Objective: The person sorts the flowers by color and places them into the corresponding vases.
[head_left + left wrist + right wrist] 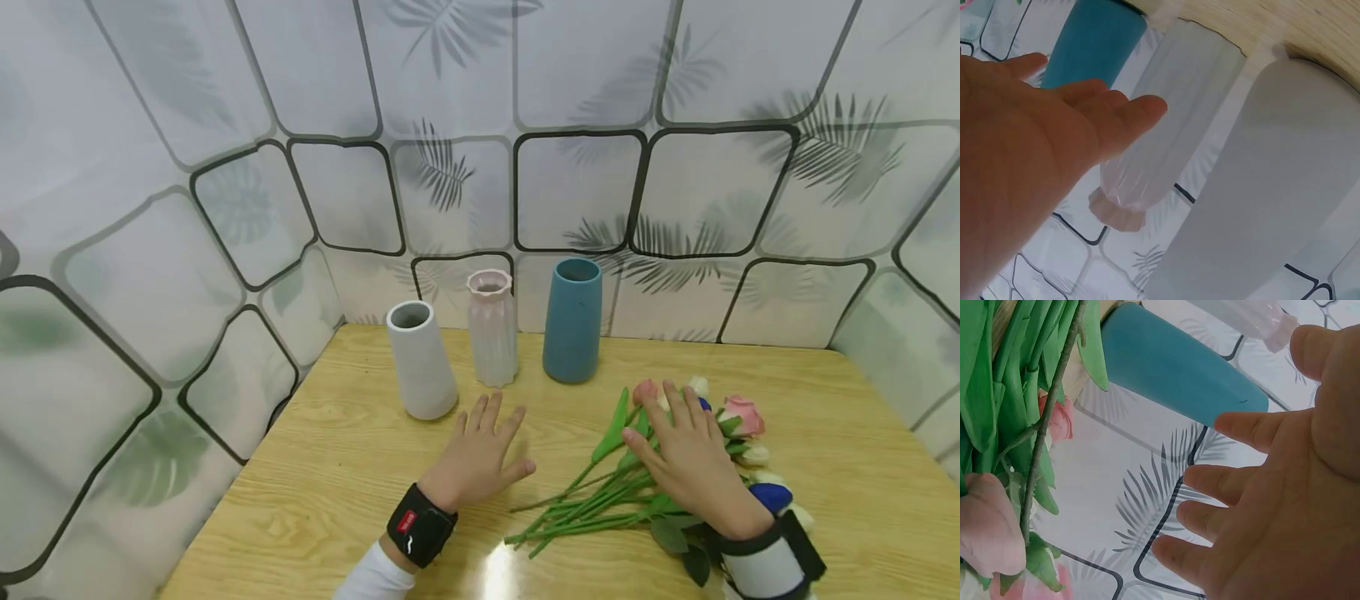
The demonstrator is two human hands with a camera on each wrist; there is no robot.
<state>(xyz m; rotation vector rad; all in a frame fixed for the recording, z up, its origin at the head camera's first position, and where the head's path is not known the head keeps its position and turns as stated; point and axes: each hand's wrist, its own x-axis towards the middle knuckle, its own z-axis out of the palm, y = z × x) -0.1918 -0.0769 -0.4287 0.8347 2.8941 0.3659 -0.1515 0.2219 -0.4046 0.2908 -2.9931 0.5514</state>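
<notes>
Woodgrain table (pixel 300 467), fluted vase (pixel 493 342), flowers (pixel 636 487) — splayed fingers (pixel 1244 428)

On the table (pixel 315 467), three vases (pixel 494 342) stand behind and to the left of the flowers (pixel 660 504)

Wood-grained bench (pixel 300 467), glossy where light strikes, as I view it remotely; white vase (pixel 423 371) and blue vase (pixel 573 325), smooth, matt; pink vase (pixel 493 342), ribbed, glossy; green stems (pixel 1016 403), smooth, plastic-looking; black wristband (pixel 431 529), cloth-like, matt; patterned backdrop (pixel 450 92), smooth, cloth or paper, I cannot tell which.
</notes>
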